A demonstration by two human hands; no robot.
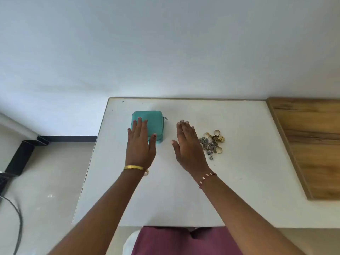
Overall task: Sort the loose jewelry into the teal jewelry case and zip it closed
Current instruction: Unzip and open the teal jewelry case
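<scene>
Teal case (149,124) zipped shut, far left on white table (239,190); zipper pull (165,118) at far right corner. Left hand (140,144) over case, fingers straight and together, holding nothing; contact with lid unclear. Right hand (189,146) flat, fingers straight, empty, between case and jewelry pile (213,142). Pile just beside right hand: gold rings, tangled silver pieces. Likely light, small, slippery, prone to snagging; best pinched singly, rings by the band. Case likely semi-stiff; steady on lid, pull at tab.

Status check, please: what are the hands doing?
Left hand open over closed teal zip case. Right hand open, empty. Loose gold and silver jewelry pile untouched.
</scene>
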